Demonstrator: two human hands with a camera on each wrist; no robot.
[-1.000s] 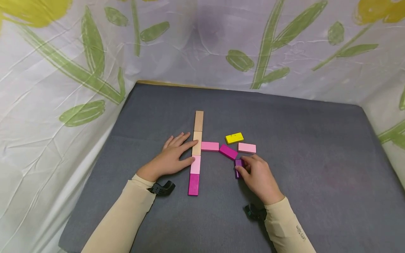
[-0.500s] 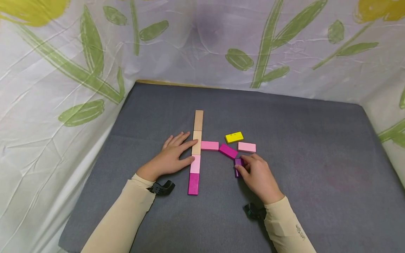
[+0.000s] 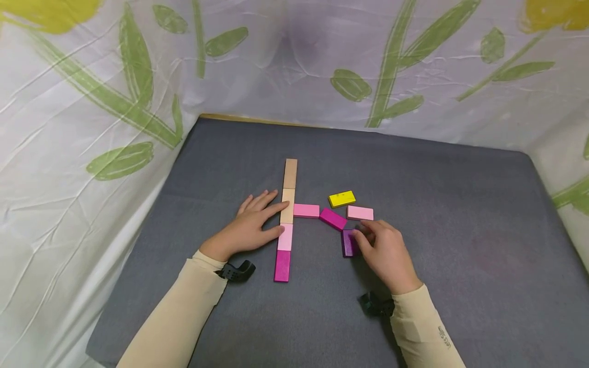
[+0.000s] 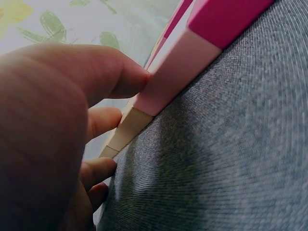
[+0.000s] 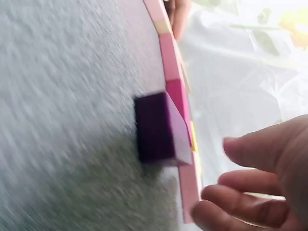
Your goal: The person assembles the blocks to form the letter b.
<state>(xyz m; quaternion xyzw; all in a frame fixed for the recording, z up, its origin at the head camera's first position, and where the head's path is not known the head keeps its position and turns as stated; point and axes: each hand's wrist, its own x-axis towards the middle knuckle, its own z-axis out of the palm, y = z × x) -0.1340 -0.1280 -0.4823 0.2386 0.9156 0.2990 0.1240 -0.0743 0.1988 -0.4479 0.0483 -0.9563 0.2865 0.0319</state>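
1. Purple block (image 3: 348, 246): on grey table (image 3: 460, 214), well in from far and right edges.
2. Right hand (image 3: 388, 253): just beside it, with thumb and fingers parted.
3. Left hand (image 3: 246, 232): spread, touching light-pink block (image 3: 285, 240) with thumb.

At the back and both sides, wrinkled whitish sheeting (image 3: 257, 97), painted with green stems (image 3: 385, 76), broad green leaves (image 3: 120, 161) and yellow blooms (image 3: 55, 15) in the upper corners. Below, a dark grey woven-topped desk (image 3: 460, 204); along its far edge, toward the left, a thin tan strip (image 3: 244, 119).
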